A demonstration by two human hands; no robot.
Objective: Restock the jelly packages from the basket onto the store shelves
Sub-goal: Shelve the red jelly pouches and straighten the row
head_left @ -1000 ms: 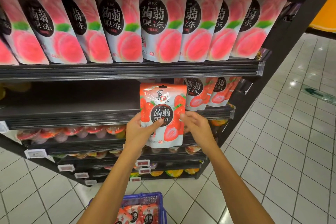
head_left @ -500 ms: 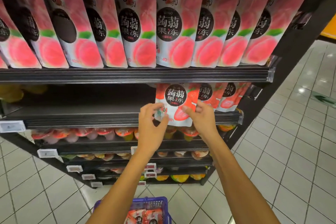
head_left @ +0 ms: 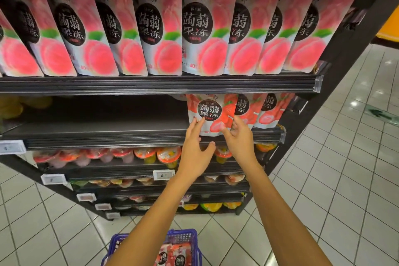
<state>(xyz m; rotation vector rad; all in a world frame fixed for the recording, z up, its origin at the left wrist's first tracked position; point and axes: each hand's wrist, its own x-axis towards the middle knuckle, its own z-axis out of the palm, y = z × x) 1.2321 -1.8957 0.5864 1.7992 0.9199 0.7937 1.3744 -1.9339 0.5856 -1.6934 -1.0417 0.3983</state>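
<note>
Red-and-white strawberry jelly pouch (head_left: 207, 114), upright at the dark metal shelf's (head_left: 103, 139) front edge, right end; left grip (head_left: 194, 153) touching it straight-fingered, right grip's (head_left: 238, 139) hold unclear; may tip forward if released unsupported.

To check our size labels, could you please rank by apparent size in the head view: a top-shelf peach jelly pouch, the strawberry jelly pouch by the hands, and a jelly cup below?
1. Peach jelly pouch: largest, though probably nearer the camera.
2. Strawberry jelly pouch: smaller, top hidden behind the shelf edge.
3. Jelly cup: smallest.
</note>
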